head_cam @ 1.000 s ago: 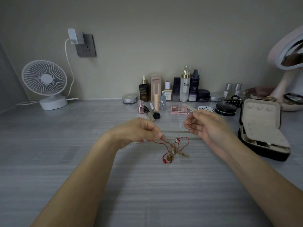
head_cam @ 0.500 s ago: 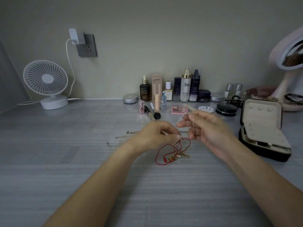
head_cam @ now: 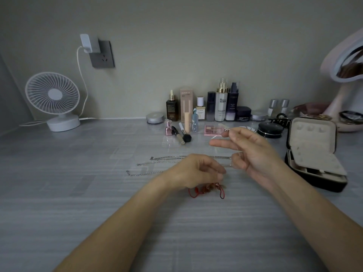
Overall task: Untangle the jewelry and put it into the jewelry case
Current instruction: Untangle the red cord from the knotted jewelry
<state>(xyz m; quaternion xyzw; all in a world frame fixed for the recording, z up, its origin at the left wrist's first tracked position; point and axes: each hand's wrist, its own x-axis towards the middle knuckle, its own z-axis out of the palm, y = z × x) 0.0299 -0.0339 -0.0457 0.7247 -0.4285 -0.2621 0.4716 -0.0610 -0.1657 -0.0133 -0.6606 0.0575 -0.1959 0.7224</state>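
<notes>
Two hands over a grey striped tabletop (head_cam: pixel 78 193) against a beige wall. Left hand (head_cam: pixel 196 171) pinches the red cord bracelet (head_cam: pixel 206 190), mostly hidden beneath it. Right hand (head_cam: pixel 249 152), fingers half spread, holds a thin silver chain (head_cam: pixel 225 131), barely discernible. More chains (head_cam: pixel 157 165) lie flat. Open jewelry case (head_cam: pixel 314 154) sits right; mirror (head_cam: pixel 349 61) is cropped.

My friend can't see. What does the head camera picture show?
Two bare hands work on tangled jewelry over a grey table: the right hand lifts a thin silver chain, the left hand pinches a red cord bracelet. An open jewelry case waits at right.
</notes>
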